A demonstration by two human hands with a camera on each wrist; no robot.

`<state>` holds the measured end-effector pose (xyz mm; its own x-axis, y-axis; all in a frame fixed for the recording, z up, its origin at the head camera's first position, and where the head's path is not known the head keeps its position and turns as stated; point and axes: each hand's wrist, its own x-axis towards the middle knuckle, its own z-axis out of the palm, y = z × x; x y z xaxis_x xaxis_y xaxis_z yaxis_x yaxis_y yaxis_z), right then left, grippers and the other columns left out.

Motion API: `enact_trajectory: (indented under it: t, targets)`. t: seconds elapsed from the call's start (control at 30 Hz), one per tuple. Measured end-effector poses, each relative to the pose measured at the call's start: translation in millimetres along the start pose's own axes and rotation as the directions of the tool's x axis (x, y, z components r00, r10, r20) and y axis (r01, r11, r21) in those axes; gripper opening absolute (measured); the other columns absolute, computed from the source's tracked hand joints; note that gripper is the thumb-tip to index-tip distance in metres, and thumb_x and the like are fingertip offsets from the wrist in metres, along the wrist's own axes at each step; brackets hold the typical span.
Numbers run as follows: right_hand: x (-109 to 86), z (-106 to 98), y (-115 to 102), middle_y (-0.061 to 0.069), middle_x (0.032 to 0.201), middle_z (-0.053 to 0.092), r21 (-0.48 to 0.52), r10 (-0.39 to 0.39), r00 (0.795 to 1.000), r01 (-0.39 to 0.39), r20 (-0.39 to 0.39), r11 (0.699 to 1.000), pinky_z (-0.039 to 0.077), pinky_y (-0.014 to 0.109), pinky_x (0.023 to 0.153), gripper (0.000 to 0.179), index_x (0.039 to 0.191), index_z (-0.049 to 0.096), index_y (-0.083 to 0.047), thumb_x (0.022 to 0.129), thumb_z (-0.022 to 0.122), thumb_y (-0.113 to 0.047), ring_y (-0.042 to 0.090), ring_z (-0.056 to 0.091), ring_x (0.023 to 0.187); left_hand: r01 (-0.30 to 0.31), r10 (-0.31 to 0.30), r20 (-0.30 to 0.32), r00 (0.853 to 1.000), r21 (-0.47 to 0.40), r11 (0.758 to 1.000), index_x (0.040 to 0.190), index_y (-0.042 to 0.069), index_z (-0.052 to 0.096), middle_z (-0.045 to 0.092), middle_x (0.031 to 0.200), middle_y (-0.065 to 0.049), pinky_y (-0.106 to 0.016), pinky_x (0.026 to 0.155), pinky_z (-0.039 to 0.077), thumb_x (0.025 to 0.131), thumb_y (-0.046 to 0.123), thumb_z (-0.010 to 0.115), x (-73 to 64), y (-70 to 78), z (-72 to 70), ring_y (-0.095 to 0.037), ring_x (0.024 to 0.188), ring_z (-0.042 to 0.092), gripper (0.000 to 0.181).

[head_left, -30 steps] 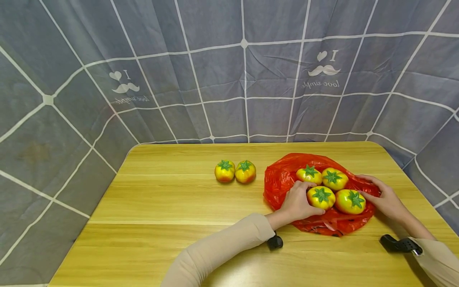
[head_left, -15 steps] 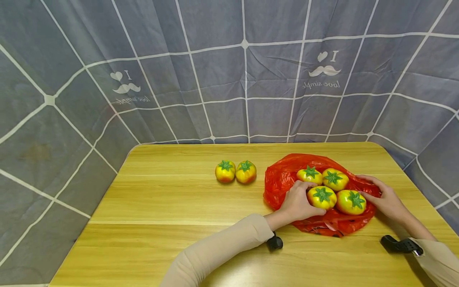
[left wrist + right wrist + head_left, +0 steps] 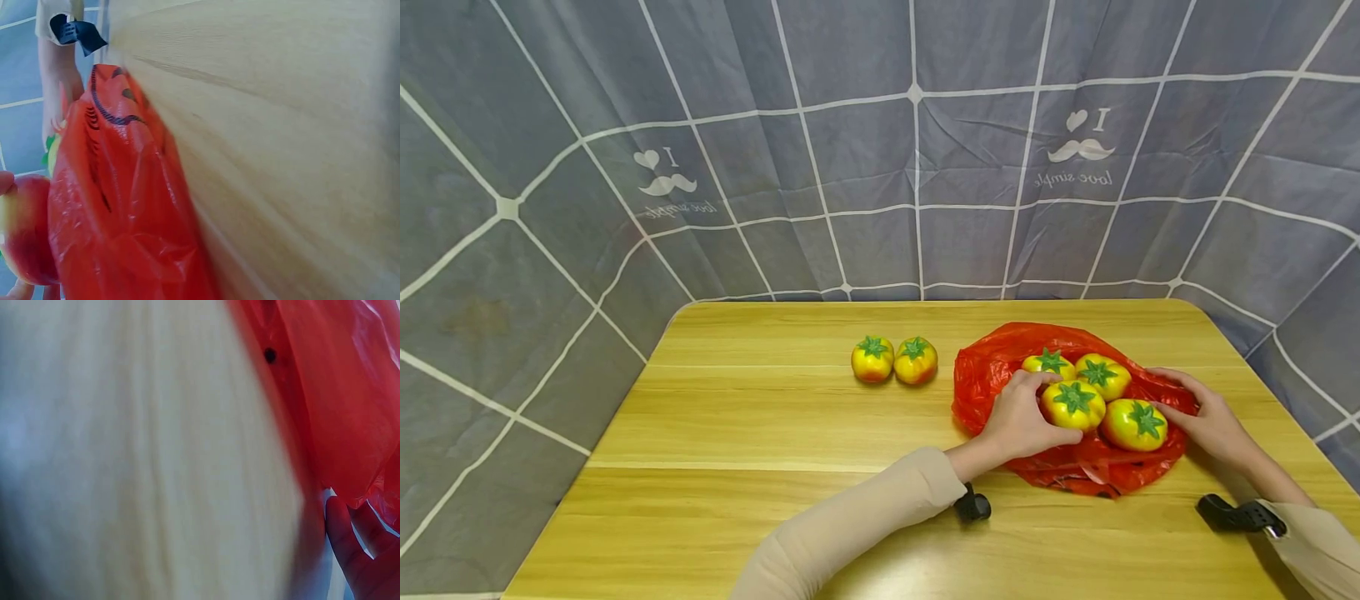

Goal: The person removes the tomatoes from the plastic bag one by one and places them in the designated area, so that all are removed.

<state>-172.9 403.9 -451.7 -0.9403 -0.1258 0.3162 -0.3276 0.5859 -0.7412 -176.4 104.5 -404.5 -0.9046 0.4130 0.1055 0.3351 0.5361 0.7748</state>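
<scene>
My left hand [image 3: 1021, 419] grips a yellow-red tomato [image 3: 1060, 414] with a green star-shaped top, thumb at its near side and fingers at its far side. Its red underside shows in the left wrist view, where the tomato [image 3: 31, 231] sits beside the bag's wall. Beneath and around it spreads a crumpled red plastic bag [image 3: 981, 387]. Three more tomatoes lie on the bag: one at the back left [image 3: 1036, 364], one at the back right [image 3: 1108, 385], one at the front right [image 3: 1129, 433]. My right hand [image 3: 1213, 421] holds the bag's right side, fingers partly hidden by it.
Two similar tomatoes [image 3: 872, 371] stand side by side on the wooden table [image 3: 737, 417], left of the bag. A grey curtain [image 3: 865, 167] with white lines hangs behind the table. Black straps [image 3: 1236, 512] are on both wrists.
My left hand has raised its tomato slightly, and this now overlaps the back-left one more. My right hand stays at the bag's side. The view has shifted a little.
</scene>
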Motion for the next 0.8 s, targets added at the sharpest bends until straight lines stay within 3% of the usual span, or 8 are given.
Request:
enact_trajectory:
  t: [0.33,0.8]
  targets:
    - [-0.2,1.8,-4.3,-0.038,0.114,0.048,0.026,0.007,1.000,-0.008,0.017,1.000,0.040,-0.001,0.076,0.046,0.134,0.051,-0.003,0.089,0.061,0.003,-0.023,0.049,0.097,0.016,-0.016,0.001,1.000,-0.060,0.998,0.125,0.021,0.058,0.053,0.114,0.005,-0.011,0.074,0.043,0.069,0.032,0.084,-4.3,4.7,-14.5,-0.001,0.086,0.047,0.062]
    - [0.0,2.3,-3.3,-0.035,0.117,0.049,0.077,-0.014,1.000,0.013,0.016,0.997,0.042,0.000,0.077,0.049,0.134,0.051,-0.004,0.088,0.060,0.007,-0.021,0.050,0.099,-0.008,0.005,-0.035,0.999,-0.081,0.997,0.127,0.022,0.058,0.052,0.112,0.002,-0.014,0.069,0.041,0.068,0.030,0.083,-8.1,1.8,-41.5,-0.005,0.084,0.046,0.064]
